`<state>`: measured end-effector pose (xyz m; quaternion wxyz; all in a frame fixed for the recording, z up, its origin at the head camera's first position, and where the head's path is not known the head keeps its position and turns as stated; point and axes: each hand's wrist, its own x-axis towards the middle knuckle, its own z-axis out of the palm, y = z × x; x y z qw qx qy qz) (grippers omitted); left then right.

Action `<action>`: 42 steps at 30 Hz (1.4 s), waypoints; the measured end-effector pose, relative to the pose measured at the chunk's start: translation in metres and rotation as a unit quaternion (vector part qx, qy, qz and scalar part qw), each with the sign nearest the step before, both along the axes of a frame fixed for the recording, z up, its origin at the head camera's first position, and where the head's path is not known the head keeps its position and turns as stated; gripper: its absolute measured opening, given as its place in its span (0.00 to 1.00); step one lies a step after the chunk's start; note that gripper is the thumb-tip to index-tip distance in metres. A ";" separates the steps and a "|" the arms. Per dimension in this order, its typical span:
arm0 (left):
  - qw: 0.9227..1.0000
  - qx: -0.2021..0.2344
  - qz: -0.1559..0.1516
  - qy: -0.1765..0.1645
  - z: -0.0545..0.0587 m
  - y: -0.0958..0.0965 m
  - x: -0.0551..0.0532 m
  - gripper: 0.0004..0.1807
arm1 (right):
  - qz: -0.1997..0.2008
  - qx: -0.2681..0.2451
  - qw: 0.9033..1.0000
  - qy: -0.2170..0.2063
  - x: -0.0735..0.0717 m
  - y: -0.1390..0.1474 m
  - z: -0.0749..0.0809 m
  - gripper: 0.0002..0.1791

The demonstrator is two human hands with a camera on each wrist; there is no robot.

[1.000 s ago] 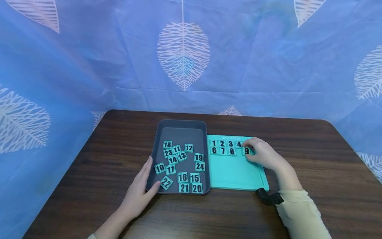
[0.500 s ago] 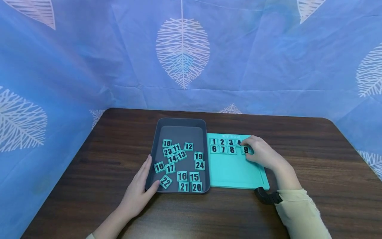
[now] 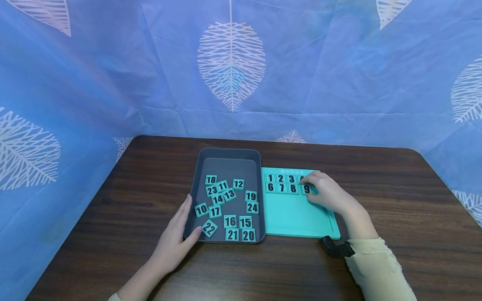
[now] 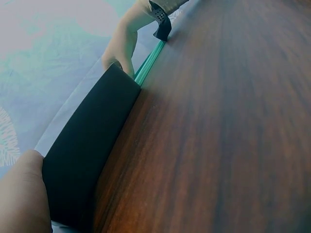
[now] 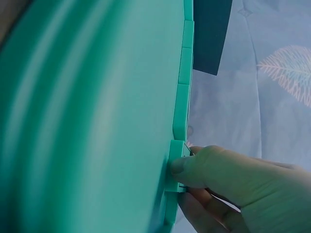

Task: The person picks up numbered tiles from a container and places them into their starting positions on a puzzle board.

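Note:
My right hand [image 3: 328, 191] pinches the number 9 tile [image 3: 306, 189] between thumb and fingers, beside the 8 tile [image 3: 293, 188] on the turquoise board [image 3: 297, 217]. Tiles 1, 2 and 3 form the row above; the 4 is partly covered by my fingers. In the right wrist view, the thumb presses the side of the pinched tile [image 5: 173, 167]. My left hand [image 3: 171, 246] rests against the dark grey tray [image 3: 229, 154], fingers extended along its left side and thumb at the near rim. Loose numbered tiles [image 3: 229, 195], several of them, lie in the tray.
The tray stands directly left of the board, their edges meeting, on a dark wooden table [image 3: 113, 217]. A blue cloth [image 3: 165, 62] with white leaf prints hangs behind. A black strap [image 3: 336, 247] is on my right wrist.
My right hand has shifted slightly left with the 9 tile, closing the gap beside the 8 tile. The left hand and the tray stay where they were.

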<state>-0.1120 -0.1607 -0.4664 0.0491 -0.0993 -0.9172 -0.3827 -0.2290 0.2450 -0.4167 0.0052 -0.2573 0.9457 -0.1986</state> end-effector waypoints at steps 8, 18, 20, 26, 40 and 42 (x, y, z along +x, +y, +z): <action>1.000 0.003 0.000 0.001 0.001 0.000 0.000 0.41 | 0.001 -0.002 1.000 0.004 0.000 -0.002 0.000 0.19; 1.000 0.003 0.000 0.001 0.002 0.001 0.001 0.41 | 0.001 -0.004 1.000 0.000 0.000 -0.004 0.000 0.19; 1.000 0.004 -0.001 0.002 0.002 0.001 0.001 0.41 | 0.001 -0.005 1.000 -0.001 0.000 -0.004 0.000 0.19; 1.000 0.004 -0.002 0.003 0.001 0.000 0.001 0.42 | 0.001 -0.006 1.000 0.001 -0.001 -0.004 -0.002 0.19; 1.000 0.002 0.002 -0.001 0.002 0.001 0.001 0.41 | -0.002 -0.004 1.000 0.009 -0.003 -0.004 -0.004 0.17; 1.000 0.000 0.002 -0.002 0.002 0.000 0.001 0.41 | -0.001 -0.002 1.000 0.012 -0.003 -0.003 -0.004 0.16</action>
